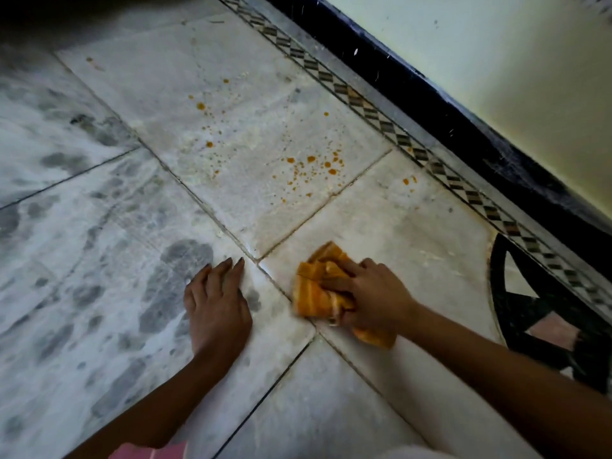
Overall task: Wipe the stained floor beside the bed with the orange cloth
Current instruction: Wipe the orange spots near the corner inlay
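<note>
Nearest you, both forearms reach forward over the marble floor [331, 409]. Your left hand [217, 303] lies flat, fingers spread and close together, braced on the grey-veined tile just left of the grout crossing. Your right hand [371, 293] presses down on the orange cloth [314, 293], fingers curled over its bunched top, wrist low. The cloth sits crumpled at the near corner of the pale tile, touching the grout line. It looks soft, light and limp, likely to fold under the palm; judge it best held by gathering the bunched middle under a flat hand. Farther out, orange stains [311, 167] speckle the next tile, well apart from the cloth. Beyond run the patterned border strip [364, 107] and the dark skirting [463, 127].
</note>
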Available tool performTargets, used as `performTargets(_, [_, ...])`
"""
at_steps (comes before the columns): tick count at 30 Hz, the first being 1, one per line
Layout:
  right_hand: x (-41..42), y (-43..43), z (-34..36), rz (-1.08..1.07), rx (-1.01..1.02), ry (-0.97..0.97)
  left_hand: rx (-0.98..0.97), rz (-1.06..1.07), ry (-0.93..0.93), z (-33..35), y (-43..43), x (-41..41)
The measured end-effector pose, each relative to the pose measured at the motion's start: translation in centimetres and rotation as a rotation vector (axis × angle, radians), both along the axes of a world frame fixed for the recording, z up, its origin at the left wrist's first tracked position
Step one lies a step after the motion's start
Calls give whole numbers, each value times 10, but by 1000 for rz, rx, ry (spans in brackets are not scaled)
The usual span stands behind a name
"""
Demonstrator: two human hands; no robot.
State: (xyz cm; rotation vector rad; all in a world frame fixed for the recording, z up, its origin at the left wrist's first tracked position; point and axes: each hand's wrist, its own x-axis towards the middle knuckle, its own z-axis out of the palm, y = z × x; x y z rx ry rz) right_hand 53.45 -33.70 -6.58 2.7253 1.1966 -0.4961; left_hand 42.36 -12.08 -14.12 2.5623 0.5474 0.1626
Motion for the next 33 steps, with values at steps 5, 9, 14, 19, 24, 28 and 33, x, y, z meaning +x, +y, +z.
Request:
performTargets(5, [43, -39, 71, -241, 72, 43, -37, -275, -63, 26, -18, 31])
performTargets(9, [50, -58, 139, -85, -177, 110, 83, -567, 194, 69, -31, 79])
performTargets(14, [51, -68, 126, -23, -320, 161, 276, -779, 548, 140, -33, 120])
performTargets(19, [52, -40, 5, -428, -93, 239, 507, -874, 708, 182, -36, 133])
performTargets(24, [11, -105, -38, -103, 189, -89, 649, -969, 946, 185, -48, 149])
performTargets(28, [53, -207, -43, -158, 302, -128, 631, -911, 727, 155, -71, 152])
performTargets(33, [156, -174, -43, -691, 317, -203, 448, -734, 539, 89, -148, 137])
